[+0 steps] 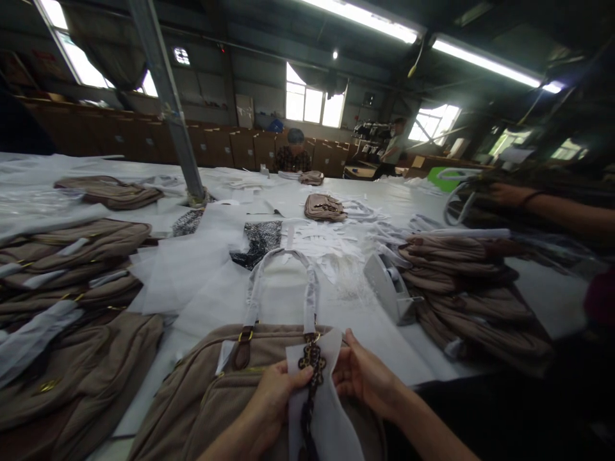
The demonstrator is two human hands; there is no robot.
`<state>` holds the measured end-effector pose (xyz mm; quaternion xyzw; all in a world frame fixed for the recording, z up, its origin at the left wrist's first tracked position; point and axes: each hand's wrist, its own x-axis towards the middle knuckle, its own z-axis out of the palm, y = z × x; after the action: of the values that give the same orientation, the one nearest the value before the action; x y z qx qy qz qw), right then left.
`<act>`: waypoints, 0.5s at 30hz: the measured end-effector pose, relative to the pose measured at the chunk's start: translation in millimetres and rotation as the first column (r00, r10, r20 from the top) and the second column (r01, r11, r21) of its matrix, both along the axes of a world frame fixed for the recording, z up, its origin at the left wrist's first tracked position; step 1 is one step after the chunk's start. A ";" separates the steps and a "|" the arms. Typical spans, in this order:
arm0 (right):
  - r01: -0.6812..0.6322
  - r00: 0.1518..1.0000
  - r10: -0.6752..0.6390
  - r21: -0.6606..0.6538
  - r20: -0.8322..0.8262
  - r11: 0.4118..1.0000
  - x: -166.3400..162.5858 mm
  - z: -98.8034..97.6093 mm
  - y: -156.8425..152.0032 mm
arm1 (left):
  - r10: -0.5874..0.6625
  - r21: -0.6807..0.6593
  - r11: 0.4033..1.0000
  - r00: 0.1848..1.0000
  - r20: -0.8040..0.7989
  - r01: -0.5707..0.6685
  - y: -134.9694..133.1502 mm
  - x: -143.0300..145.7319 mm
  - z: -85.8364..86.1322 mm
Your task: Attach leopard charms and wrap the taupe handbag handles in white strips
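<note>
A taupe handbag (192,390) lies in front of me, its handle (254,294) wrapped in white covering and pointing away. Over the bag rests a white sheet (331,410), with a dark patterned flower charm (312,365) and its strap on top. My left hand (276,390) pinches the charm and the sheet's left side, thumb on top. On the other side my right hand (362,374) is at the sheet's right edge, thumb raised and fingers curled behind the sheet; whether they grip it is partly hidden.
Stacked taupe bags stand at left (72,282) and right (461,288). White sheets (177,269), black netted material (262,243) and a tape dispenser (391,288) lie on the table. A metal post (168,102) rises beyond. A co-worker's arm (552,205) reaches in at right; another person (294,153) sits opposite.
</note>
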<state>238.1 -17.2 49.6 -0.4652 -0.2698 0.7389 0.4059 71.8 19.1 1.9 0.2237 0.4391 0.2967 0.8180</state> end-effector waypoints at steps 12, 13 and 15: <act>-0.022 0.833 0.061 -0.078 0.550 0.997 -12.5 -12.2 23.3 | -0.085 0.124 0.988 0.995 -0.058 0.091 6.0 2.8 -5.7; -0.043 0.820 0.086 -0.089 0.566 0.995 -13.6 -9.6 24.3 | -0.078 0.153 0.984 0.993 -0.089 0.091 6.1 3.0 -4.8; -0.075 0.795 0.111 -0.085 0.597 0.994 -15.5 -5.6 25.3 | -0.079 0.227 0.968 0.989 -0.128 0.107 5.7 1.0 1.3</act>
<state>222.6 8.2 44.0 -0.6728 -0.3858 0.5799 0.2494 72.8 24.8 3.2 0.3559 0.4379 0.2939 0.7715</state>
